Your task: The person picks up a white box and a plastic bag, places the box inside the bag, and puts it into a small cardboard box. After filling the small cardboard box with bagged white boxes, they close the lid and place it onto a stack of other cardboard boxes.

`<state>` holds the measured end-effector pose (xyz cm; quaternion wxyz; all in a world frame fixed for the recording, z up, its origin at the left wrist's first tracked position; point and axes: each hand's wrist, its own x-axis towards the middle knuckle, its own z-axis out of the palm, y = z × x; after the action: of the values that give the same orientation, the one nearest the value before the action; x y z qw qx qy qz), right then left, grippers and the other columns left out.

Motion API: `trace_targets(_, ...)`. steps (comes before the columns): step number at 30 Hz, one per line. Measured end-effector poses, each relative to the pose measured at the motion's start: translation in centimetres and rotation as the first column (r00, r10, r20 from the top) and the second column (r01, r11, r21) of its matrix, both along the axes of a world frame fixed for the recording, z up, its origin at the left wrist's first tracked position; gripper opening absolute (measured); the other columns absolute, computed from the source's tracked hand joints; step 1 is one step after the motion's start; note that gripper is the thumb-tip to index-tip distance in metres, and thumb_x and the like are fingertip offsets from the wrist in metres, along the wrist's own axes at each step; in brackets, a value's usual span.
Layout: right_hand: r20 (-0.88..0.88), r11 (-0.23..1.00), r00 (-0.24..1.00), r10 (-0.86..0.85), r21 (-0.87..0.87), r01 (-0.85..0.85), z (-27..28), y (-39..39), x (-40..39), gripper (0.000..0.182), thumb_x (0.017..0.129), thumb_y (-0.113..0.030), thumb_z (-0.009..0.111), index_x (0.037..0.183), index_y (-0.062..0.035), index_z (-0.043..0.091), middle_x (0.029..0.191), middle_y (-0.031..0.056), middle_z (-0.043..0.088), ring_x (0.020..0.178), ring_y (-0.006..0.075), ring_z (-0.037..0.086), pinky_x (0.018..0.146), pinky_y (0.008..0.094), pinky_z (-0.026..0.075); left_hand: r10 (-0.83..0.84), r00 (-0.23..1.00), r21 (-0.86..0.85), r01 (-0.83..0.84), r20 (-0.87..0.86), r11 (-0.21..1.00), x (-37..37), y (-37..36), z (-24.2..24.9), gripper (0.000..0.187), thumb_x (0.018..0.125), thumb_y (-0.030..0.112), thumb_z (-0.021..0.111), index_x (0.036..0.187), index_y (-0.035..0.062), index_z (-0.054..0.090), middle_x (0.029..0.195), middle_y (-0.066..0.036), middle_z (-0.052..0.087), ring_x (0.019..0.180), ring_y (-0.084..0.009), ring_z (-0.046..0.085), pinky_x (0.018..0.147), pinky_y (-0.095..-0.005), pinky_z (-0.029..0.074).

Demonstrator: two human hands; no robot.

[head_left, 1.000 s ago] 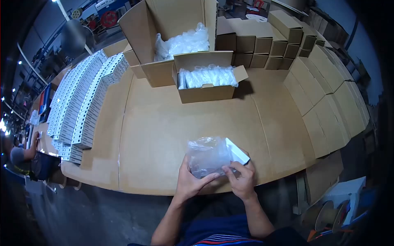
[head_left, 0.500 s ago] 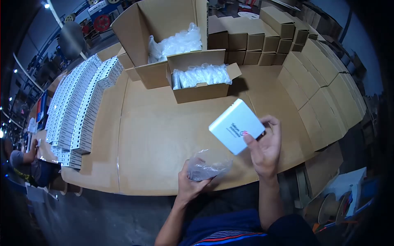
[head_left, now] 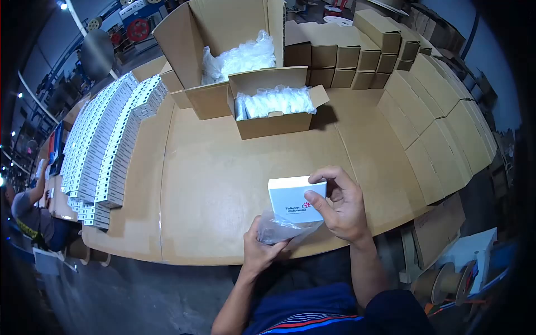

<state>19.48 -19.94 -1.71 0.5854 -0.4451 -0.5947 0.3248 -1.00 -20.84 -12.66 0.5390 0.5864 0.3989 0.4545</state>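
Observation:
My right hand (head_left: 341,204) grips a small white box (head_left: 287,195) by its upper right corner, thumb on the printed front face. The box stands upright, its lower edge inside the mouth of a clear plastic bag (head_left: 277,230). Closed round the bag's left side, my left hand (head_left: 261,244) holds it above the table's near edge. Beyond them sits an open cardboard carton (head_left: 273,129) filled with a row of plastic-wrapped packs (head_left: 276,104).
A larger open carton (head_left: 209,104) behind holds clear plastic bags (head_left: 240,60). White boxes (head_left: 111,181) are stacked along the left. Brown cartons (head_left: 441,134) line the right and back of the cardboard-covered table (head_left: 223,201). Another person (head_left: 36,204) is at far left.
My right hand has brought the white box down and left, turning it upright, and its bottom has entered the plastic bag. My left hand has stayed nearly in place.

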Motion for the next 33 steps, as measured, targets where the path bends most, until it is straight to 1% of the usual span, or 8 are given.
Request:
trace_targets(4,-0.027,0.990,1.000,-0.007,-0.141,0.003,0.4,0.2,-0.8,0.018,0.091,-0.004,0.076,0.105,0.0021,0.066,0.092,0.0090,0.071,0.084,0.0117,0.069,0.081,0.0284,0.058,-0.002,0.999,-0.059,0.004,0.033,0.998,0.7,-0.4,0.9,0.053,0.078,0.005,0.087,0.123,-0.0030,0.061,0.111,-0.013,0.073,0.105,-0.0200,0.070,0.094,-0.0352,0.056)
trace_targets(7,0.151,0.994,0.983,-0.101,-0.016,0.105,-0.6,1.0,-1.1,0.015,0.092,-0.007,0.075,0.101,0.0024,0.068,0.091,0.0101,0.073,0.085,0.0135,0.071,0.083,0.0310,0.059,0.000,0.999,-0.066,0.003,0.046,0.998,0.8,-0.3,1.2,0.059,0.078,0.005,0.087,0.128,-0.0036,0.058,0.113,-0.013,0.072,0.105,-0.0203,0.070,0.093,-0.0353,0.056)
trace_targets(10,0.194,0.992,0.979,-0.064,-0.098,0.085,-0.6,1.4,-0.8,0.016,0.094,-0.010,0.075,0.100,0.0028,0.069,0.090,0.0105,0.074,0.087,0.0152,0.072,0.086,0.0333,0.059,-0.053,0.997,-0.127,0.060,0.059,0.990,0.4,0.0,0.9,0.066,0.076,0.003,0.088,0.133,-0.0039,0.055,0.119,-0.012,0.070,0.109,-0.0196,0.068,0.096,-0.0361,0.055)
trace_targets(13,0.101,0.968,0.990,-0.102,-0.217,0.122,-1.9,2.0,-0.5,0.016,0.095,-0.012,0.074,0.100,0.0023,0.069,0.090,0.0105,0.074,0.087,0.0160,0.073,0.086,0.0335,0.059,-0.077,0.980,-0.123,0.101,0.182,0.987,0.3,-0.4,1.2,0.049,0.093,0.017,0.077,0.133,-0.0029,0.055,0.124,-0.012,0.067,0.114,-0.0196,0.066,0.100,-0.0368,0.053)
trace_targets(16,0.002,0.906,1.000,-0.007,-0.423,0.007,-3.9,2.1,-0.1,0.022,0.097,-0.014,0.073,0.110,0.0027,0.067,0.102,0.0116,0.074,0.098,0.0151,0.071,0.091,0.0318,0.057,0.058,0.866,-0.395,0.166,0.497,0.904,0.6,-0.4,-0.6,0.041,0.108,0.029,0.056,0.134,-0.0025,0.054,0.126,-0.012,0.065,0.115,-0.0178,0.063,0.100,-0.0351,0.051)
trace_targets(20,-0.479,0.940,0.878,0.009,-0.296,-0.171,-5.8,0.3,0.1,0.039,0.099,-0.013,0.071,0.131,0.0049,0.055,0.125,0.0140,0.066,0.115,0.0142,0.062,0.101,0.0280,0.050,0.170,0.868,-0.375,0.019,0.466,0.927,0.9,-0.1,-1.8,0.044,0.112,0.033,0.044,0.137,-0.0024,0.053,0.126,-0.011,0.065,0.113,-0.0169,0.063,0.098,-0.0352,0.051)
trace_targets(24,-0.560,0.886,0.825,-0.072,-0.416,-0.204,-9.8,-2.0,-0.6,0.024,0.097,-0.006,0.072,0.118,0.0022,0.064,0.107,0.0066,0.070,0.100,0.0096,0.064,0.092,0.0245,0.051,0.144,0.899,-0.263,-0.033,0.413,0.964,0.0,0.8,-2.6,0.047,0.113,0.031,0.041,0.141,-0.0060,0.050,0.132,-0.013,0.062,0.121,-0.0181,0.059,0.106,-0.0359,0.046)
trace_targets(33,-0.592,0.964,0.803,-0.062,-0.243,-0.105,-9.3,-2.1,-1.5,0.013,0.099,-0.005,0.069,0.110,0.0015,0.069,0.099,0.0043,0.071,0.090,0.0074,0.065,0.082,0.0221,0.052,0.113,0.937,-0.074,-0.094,0.330,0.993,0.6,1.2,-0.5,0.059,0.114,0.036,0.034,0.154,-0.0079,0.038,0.137,-0.014,0.061,0.128,-0.0212,0.056,0.110,-0.0358,0.043)
